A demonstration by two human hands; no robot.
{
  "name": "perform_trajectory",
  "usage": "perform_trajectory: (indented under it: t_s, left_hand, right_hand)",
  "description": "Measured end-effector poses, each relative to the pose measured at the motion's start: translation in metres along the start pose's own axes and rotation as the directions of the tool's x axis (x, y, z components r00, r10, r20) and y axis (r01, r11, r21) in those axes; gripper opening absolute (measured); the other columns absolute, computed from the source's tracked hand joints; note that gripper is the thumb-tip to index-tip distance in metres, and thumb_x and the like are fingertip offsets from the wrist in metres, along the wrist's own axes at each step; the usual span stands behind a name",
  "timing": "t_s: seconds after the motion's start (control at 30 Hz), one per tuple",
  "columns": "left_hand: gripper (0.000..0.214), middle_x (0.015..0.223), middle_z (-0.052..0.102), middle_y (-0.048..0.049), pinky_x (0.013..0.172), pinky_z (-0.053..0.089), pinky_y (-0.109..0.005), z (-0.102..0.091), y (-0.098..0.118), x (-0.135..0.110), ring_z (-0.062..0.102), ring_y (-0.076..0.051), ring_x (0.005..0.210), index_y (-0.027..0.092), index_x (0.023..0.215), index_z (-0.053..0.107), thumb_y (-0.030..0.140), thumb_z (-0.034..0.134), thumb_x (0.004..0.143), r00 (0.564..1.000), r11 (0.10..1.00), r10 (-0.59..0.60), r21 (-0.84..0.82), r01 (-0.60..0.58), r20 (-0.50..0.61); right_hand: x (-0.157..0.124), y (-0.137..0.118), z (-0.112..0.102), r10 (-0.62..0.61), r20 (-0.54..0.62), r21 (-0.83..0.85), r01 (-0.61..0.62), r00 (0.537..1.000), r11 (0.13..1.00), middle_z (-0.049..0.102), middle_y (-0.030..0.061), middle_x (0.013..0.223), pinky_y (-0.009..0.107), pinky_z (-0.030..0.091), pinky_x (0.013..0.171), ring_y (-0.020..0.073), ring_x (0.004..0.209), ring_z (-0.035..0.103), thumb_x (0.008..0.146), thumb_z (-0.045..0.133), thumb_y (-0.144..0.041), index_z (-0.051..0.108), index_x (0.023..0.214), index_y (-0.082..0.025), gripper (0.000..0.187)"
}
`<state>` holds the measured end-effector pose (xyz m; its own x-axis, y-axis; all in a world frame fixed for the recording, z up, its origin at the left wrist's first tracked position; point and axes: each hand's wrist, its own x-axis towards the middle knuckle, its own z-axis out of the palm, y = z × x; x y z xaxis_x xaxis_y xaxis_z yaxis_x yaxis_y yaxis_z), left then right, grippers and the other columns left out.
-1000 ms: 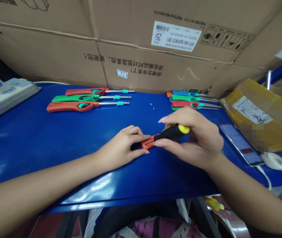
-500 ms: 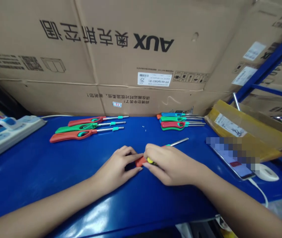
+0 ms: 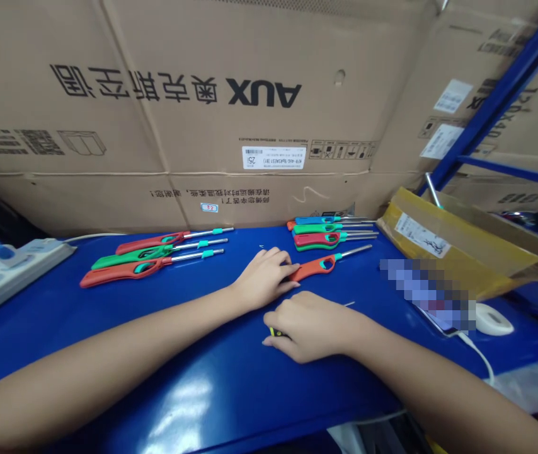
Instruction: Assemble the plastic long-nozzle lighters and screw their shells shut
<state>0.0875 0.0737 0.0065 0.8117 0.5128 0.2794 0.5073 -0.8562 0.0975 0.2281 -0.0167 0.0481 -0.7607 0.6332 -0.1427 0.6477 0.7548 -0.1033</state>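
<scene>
My left hand (image 3: 266, 277) is closed on the handle end of an orange long-necked lighter (image 3: 314, 269), whose metal tube points to the right. Closer to me, my right hand (image 3: 304, 325) is wrapped round a screwdriver (image 3: 276, 332); a bit of its yellow and black handle shows at the fingers, and its thin shaft emerges beyond the knuckles. To the left lie a red lighter (image 3: 148, 242), a green lighter (image 3: 131, 256) and another orange lighter (image 3: 122, 273), side by side. Several more lighters (image 3: 319, 239) are bunched behind the held one.
A cardboard sheet (image 3: 179, 139) stands along the back of the blue table (image 3: 193, 353). A white power strip (image 3: 18, 271) is at the left. On the right are a yellow package (image 3: 420, 236), a phone (image 3: 439, 309) with a cable, and a white mouse-like object (image 3: 493, 320).
My left hand has carried the orange lighter away from me and to the right, towards the bunched lighters. My right hand has come off it, still holding the screwdriver. The view has shifted slightly.
</scene>
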Motion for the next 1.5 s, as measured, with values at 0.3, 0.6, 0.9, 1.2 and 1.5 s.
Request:
perform_trajectory:
  t_s: [0.3, 0.6, 0.9, 1.2, 1.5]
  left_hand:
    - [0.034, 0.112, 0.059, -0.0126, 0.083, 0.039, -0.038, 0.015, 0.0, 0.048, 0.051, -0.028, 0.107, 0.016, 0.121, 0.07, 0.039, 0.059, 0.098, 0.999, 0.996, 0.023, 0.087, -0.019, -0.043]
    - [0.029, 0.108, 0.059, -0.0119, 0.08, 0.04, -0.037, 0.019, 0.002, 0.066, 0.053, -0.027, 0.103, 0.018, 0.118, 0.072, 0.035, 0.06, 0.097, 0.998, 0.997, -0.031, 0.064, 0.034, -0.058]
    - [0.027, 0.104, 0.06, -0.0119, 0.081, 0.042, -0.038, 0.022, 0.0, 0.07, 0.054, -0.027, 0.1, 0.016, 0.108, 0.076, 0.034, 0.062, 0.093, 0.994, 0.998, -0.058, 0.025, 0.06, -0.091]
    - [0.031, 0.106, 0.062, -0.0114, 0.08, 0.045, -0.038, 0.021, 0.001, 0.074, 0.056, -0.028, 0.1, 0.017, 0.11, 0.076, 0.038, 0.07, 0.087, 0.985, 0.996, -0.094, -0.023, 0.092, -0.147]
    - [0.032, 0.108, 0.064, -0.0089, 0.089, 0.048, -0.038, -0.026, -0.016, 0.006, 0.057, -0.024, 0.101, 0.019, 0.12, 0.071, 0.038, 0.056, 0.099, 0.954, 0.987, -0.162, -0.044, 0.156, -0.253]
  right_hand:
    - [0.0, 0.006, -0.004, 0.098, 0.048, 0.016, -0.099, 0.994, 0.995, 0.076, 0.0101, 0.083, 0.03, 0.027, 0.055, 0.0221, 0.067, 0.069, 0.099, 0.051, -0.041, 0.069, 0.092, -0.016, 0.031]
    - [-0.001, 0.005, -0.002, 0.136, 0.058, 0.066, -0.139, 0.989, 0.988, 0.077, 0.01, 0.087, 0.03, 0.029, 0.056, 0.0248, 0.072, 0.071, 0.099, 0.051, -0.041, 0.068, 0.094, -0.017, 0.03]
    - [-0.002, 0.006, -0.003, 0.149, 0.075, 0.088, -0.155, 0.986, 0.984, 0.077, 0.0103, 0.089, 0.029, 0.034, 0.059, 0.0243, 0.074, 0.071, 0.099, 0.051, -0.041, 0.069, 0.097, -0.018, 0.03]
    - [-0.001, 0.004, -0.005, 0.147, 0.083, 0.084, -0.153, 0.986, 0.985, 0.076, 0.0094, 0.087, 0.029, 0.032, 0.057, 0.025, 0.074, 0.071, 0.1, 0.05, -0.043, 0.066, 0.093, -0.018, 0.031]
    - [-0.004, -0.004, -0.003, 0.148, -0.034, 0.128, -0.143, 0.988, 0.982, 0.072, 0.0095, 0.096, 0.033, 0.037, 0.058, 0.0241, 0.073, 0.068, 0.096, 0.043, -0.027, 0.052, 0.109, -0.017, 0.019]
